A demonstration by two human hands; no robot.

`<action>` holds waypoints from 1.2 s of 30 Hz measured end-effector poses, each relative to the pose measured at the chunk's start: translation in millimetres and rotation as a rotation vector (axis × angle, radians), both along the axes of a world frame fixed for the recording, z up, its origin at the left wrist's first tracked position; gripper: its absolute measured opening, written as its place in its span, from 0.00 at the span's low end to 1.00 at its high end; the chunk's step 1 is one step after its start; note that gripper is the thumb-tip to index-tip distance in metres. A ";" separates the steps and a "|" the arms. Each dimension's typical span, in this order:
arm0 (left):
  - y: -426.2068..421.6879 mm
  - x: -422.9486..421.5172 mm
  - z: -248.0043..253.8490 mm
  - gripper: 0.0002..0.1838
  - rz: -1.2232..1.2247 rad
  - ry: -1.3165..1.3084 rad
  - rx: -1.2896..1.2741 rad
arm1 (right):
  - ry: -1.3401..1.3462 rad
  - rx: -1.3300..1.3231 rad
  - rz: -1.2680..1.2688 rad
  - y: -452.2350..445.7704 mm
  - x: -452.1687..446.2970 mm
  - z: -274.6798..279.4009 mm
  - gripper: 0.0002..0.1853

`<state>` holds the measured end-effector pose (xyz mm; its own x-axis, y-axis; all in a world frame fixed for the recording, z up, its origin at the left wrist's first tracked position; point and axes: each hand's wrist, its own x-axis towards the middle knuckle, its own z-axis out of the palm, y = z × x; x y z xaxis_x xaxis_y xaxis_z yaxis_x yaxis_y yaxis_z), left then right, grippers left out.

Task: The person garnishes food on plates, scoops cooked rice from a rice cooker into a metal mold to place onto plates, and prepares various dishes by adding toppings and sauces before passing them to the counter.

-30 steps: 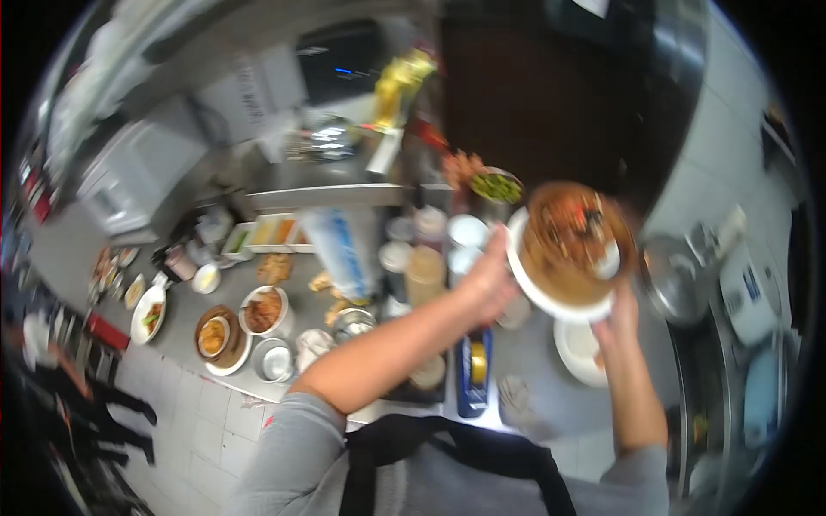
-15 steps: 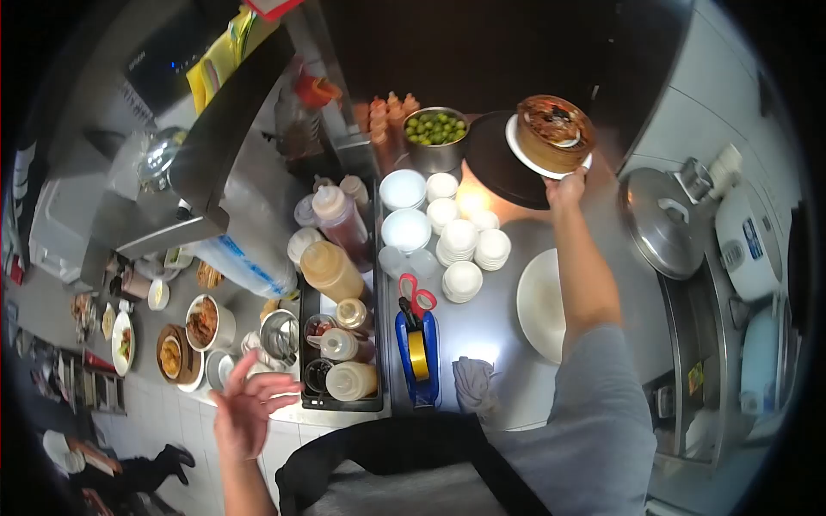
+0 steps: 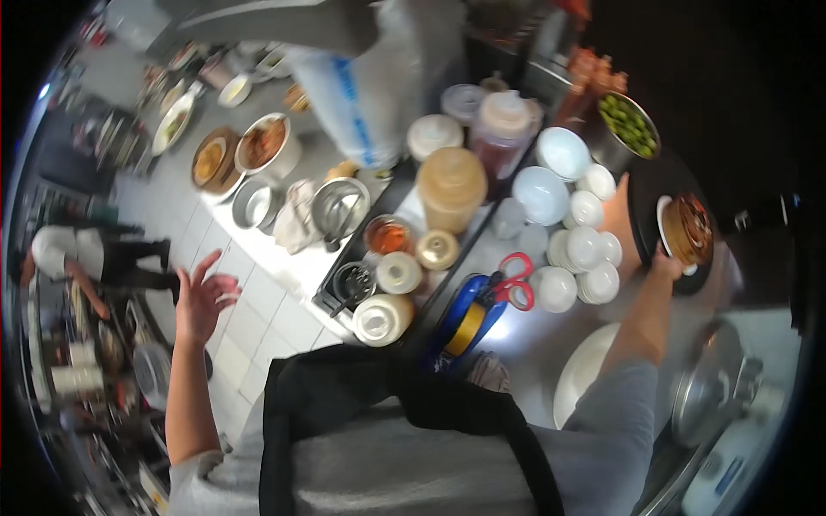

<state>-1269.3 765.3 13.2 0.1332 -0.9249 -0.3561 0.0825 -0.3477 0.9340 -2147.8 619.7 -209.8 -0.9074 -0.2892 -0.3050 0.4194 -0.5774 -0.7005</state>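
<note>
My right hand [image 3: 668, 265] grips the near edge of a white plate that carries a round wooden steamer [image 3: 686, 229] with dark red food in it. The plate is over a round black tray [image 3: 644, 198] at the right; whether it touches the tray I cannot tell. My left hand [image 3: 205, 301] is raised over the tiled floor at the left, fingers spread, holding nothing. Between my hands are a black bin of sauce bottles [image 3: 452, 185], red-handled scissors [image 3: 514, 284] and a blue tape dispenser [image 3: 469, 322].
Stacked white bowls [image 3: 585, 249] and a pot of green pieces [image 3: 626, 127] stand beside the tray. A large white bowl [image 3: 585, 370] and a metal lid [image 3: 707, 387] are nearer me. Another person [image 3: 69, 251] stands at the far left. Filled dishes line the counter's left part.
My left hand has let go of the plate and moved far left. My right hand has carried the plate and steamer over the black tray. The view has turned.
</note>
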 end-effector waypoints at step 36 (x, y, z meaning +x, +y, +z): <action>-490.2 60.0 -55.6 0.12 -0.823 -1.666 -0.466 | 0.599 0.417 -0.364 441.0 259.1 375.3 0.30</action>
<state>-1209.3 275.0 -42.4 -0.4288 -0.8988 -0.0909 -0.8940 0.4367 -0.1004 -1888.7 1060.7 165.5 -0.9658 0.0853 0.2447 -0.2584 -0.2470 -0.9339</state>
